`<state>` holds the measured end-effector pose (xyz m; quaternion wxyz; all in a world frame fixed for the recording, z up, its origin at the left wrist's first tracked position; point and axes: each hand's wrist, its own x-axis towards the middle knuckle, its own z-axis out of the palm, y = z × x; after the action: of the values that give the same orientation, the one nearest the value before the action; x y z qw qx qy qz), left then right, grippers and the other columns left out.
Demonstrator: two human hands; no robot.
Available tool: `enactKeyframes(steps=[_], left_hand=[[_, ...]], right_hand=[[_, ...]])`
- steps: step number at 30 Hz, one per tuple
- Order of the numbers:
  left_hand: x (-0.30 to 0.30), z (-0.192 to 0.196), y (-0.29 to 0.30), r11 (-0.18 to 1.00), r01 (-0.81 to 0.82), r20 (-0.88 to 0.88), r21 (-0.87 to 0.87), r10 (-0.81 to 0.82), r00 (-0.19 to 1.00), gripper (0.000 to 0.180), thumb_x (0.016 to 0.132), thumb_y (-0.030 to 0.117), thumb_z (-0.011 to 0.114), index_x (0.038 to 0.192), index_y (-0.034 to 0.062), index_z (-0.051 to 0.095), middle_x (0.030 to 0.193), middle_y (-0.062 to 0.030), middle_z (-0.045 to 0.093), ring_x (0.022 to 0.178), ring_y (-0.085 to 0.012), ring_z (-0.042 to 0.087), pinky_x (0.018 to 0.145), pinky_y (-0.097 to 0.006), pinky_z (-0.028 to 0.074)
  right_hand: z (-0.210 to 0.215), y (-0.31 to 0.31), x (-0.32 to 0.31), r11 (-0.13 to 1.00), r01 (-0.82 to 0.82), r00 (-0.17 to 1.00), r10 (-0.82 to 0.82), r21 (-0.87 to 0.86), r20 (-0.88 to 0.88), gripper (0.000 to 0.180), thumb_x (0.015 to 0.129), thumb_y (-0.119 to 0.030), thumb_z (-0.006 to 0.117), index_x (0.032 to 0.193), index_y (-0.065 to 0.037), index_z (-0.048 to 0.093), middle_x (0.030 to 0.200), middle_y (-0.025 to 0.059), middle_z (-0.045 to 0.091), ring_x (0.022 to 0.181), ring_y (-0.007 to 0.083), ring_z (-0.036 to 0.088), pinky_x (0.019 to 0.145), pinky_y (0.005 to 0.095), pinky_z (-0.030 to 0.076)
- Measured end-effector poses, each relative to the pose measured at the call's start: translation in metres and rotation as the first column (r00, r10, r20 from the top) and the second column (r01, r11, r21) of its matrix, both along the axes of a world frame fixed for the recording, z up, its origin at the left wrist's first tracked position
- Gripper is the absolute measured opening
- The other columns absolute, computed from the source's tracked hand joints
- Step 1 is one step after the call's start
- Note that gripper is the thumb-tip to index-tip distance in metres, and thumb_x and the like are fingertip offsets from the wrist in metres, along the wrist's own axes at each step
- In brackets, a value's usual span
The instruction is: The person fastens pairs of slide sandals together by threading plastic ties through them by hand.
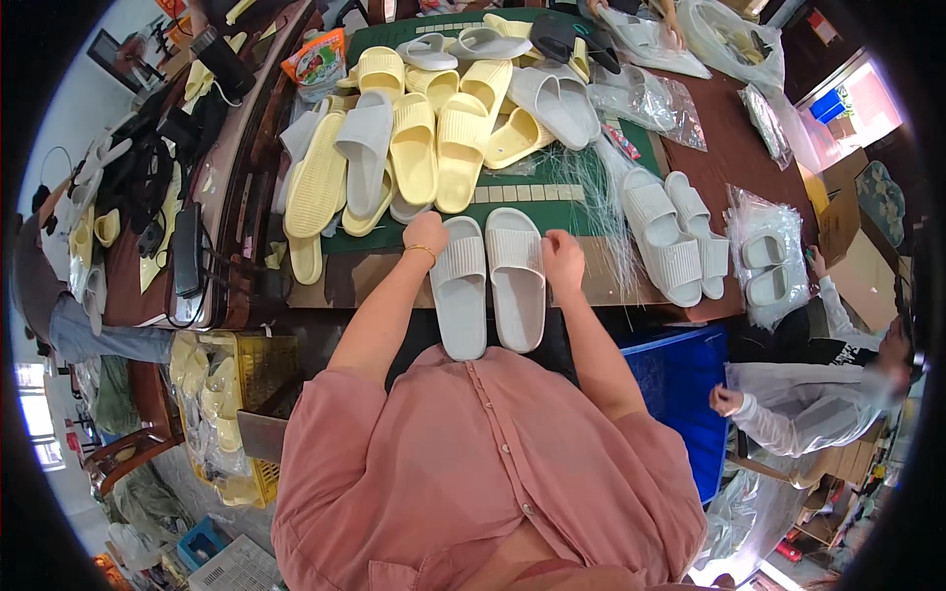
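Two grey slide slippers stand side by side at the table's near edge, toes away from me, heels over my lap. My left hand [426, 236] is closed at the outer side of the left grey slipper [459, 305], by its ribbed strap. At the strap of the right grey slipper [518, 310], my right hand [563, 264] has its fingers curled in against the outer edge. The fingertips of both hands are partly hidden. Just beyond lies a heap of yellow slippers [412, 148] and grey slippers [364, 158], overlapping at various angles.
Another grey pair [662, 236] sits to the right, near clear strands [596, 197] and a bagged pair [765, 261]. A blue bin [680, 394] stands below right, a yellow crate [268, 394] below left. A co-worker's hand [726, 400] shows at right; others work across the table.
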<state>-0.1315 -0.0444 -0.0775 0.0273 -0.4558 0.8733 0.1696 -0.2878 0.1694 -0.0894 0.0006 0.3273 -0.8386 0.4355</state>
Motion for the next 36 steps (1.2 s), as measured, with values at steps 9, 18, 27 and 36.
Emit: enactKeyframes(steps=[9, 18, 27, 36], left_hand=[[0.009, -0.002, -0.001, 0.992, -0.099, -0.108, 0.08, 0.108, 0.988, 0.02, 0.074, 0.021, 0.062, 0.079, 0.0035, 0.068, 0.084, -0.0192, 0.067, 0.081, -0.0348, 0.064, 0.074, -0.043, 0.052], [0.01, -0.005, 0.002, 0.992, -0.094, -0.173, 0.085, 0.108, 0.979, 0.02, 0.08, 0.023, 0.059, 0.084, 0.0052, 0.067, 0.084, -0.0181, 0.067, 0.08, -0.0356, 0.065, 0.072, -0.044, 0.053], [-0.013, -0.007, 0.022, 0.999, -0.019, -0.514, 0.045, 0.04, 0.857, 0.018, 0.087, 0.022, 0.054, 0.086, 0.0037, 0.057, 0.073, -0.0177, 0.063, 0.069, -0.0366, 0.062, 0.063, -0.042, 0.049], [-0.047, -0.025, 0.036, 0.983, 0.105, -0.565, 0.15, -0.002, 0.825, 0.02, 0.091, 0.024, 0.049, 0.097, 0.0046, 0.053, 0.086, -0.0218, 0.064, 0.084, -0.0416, 0.061, 0.072, -0.049, 0.047]], right_hand=[[0.023, 0.013, 0.021, 0.997, -0.063, 0.973, 0.052, 0.041, 0.225, 0.016, 0.082, -0.02, 0.06, 0.086, -0.006, 0.066, 0.077, 0.0164, 0.066, 0.071, 0.0328, 0.065, 0.065, 0.0385, 0.051], [0.014, 0.06, 0.095, 0.869, -0.253, 0.967, 0.231, 0.425, 0.105, 0.018, 0.081, -0.021, 0.06, 0.09, -0.005, 0.064, 0.087, 0.0153, 0.061, 0.082, 0.0335, 0.061, 0.07, 0.0428, 0.05], [-0.014, 0.02, 0.089, 0.875, -0.152, 0.945, 0.265, 0.46, -0.19, 0.02, 0.079, -0.016, 0.058, 0.094, -0.002, 0.061, 0.097, 0.0133, 0.056, 0.091, 0.032, 0.055, 0.075, 0.0434, 0.046], [-0.017, 0.002, 0.095, 0.914, -0.11, 0.93, 0.233, 0.391, -0.285, 0.025, 0.078, -0.018, 0.062, 0.097, -0.002, 0.056, 0.1, 0.0152, 0.052, 0.097, 0.0321, 0.051, 0.079, 0.0448, 0.041]])
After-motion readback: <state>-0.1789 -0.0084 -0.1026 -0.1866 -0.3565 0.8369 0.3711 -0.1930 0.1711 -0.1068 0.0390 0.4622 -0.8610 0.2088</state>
